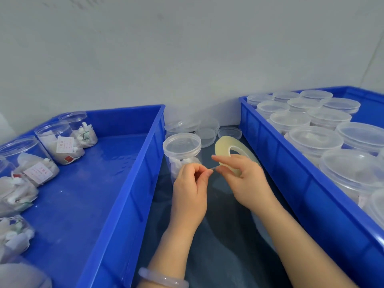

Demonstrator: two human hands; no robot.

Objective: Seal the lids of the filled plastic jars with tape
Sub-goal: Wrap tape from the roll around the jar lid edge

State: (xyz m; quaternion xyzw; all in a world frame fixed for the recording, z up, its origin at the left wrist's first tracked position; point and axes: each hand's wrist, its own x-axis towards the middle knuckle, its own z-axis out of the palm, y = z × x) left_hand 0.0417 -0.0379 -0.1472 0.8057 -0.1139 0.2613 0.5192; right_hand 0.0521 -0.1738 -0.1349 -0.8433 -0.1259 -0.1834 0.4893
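Note:
A clear plastic jar (181, 149) with its lid on and white packets inside stands on the dark table between two blue bins. Just in front of it, my right hand (248, 180) grips a thin roll of clear tape (223, 147), held on edge. My left hand (191, 183) pinches the free end of the tape, and a short strip stretches between the two hands. The left hand covers the lower part of the jar.
The left blue bin (124, 183) holds several filled jars lying along its left side. The right blue bin (291, 173) is packed with upright lidded jars. Loose clear lids (207, 132) lie behind the jar, near the white wall.

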